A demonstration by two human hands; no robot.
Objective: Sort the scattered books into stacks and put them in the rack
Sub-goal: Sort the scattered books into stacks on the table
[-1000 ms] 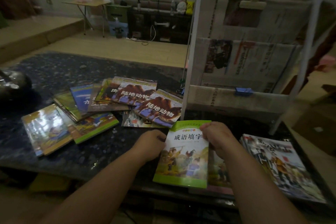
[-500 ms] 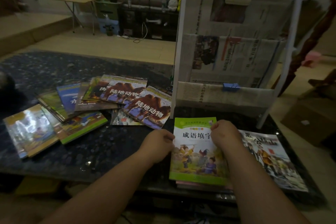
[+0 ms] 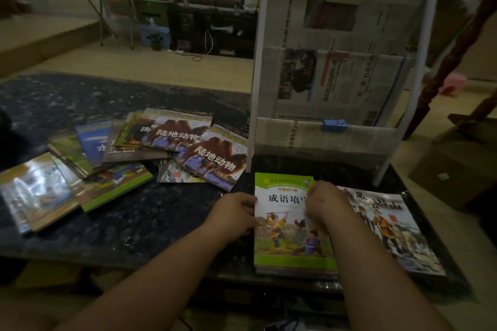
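A green-bordered book (image 3: pixel 285 244) lies flat on top of a small stack (image 3: pixel 293 272) at the near right of the dark table (image 3: pixel 150 226). My left hand (image 3: pixel 234 215) grips the book's left edge with curled fingers. My right hand (image 3: pixel 328 205) rests on its upper right part, fingers curled at the cover. A second pile topped by a pale illustrated book (image 3: pixel 387 226) lies just to the right. Scattered books (image 3: pixel 212 158), two with camel covers, overlap at centre left. The white rack (image 3: pixel 255 75), lined with newspaper, stands behind the stack.
More overlapping books (image 3: pixel 35 191) lie near the table's left edge. A blue clip (image 3: pixel 334 124) holds newspaper on the rack's lowest tier. A cardboard box (image 3: pixel 451 169) sits on the floor at right. A wooden post (image 3: pixel 451 54) leans behind the rack.
The green book, held tilted by both hands a second ago, has been squared up and laid flat on the stack; both hands stay on it.
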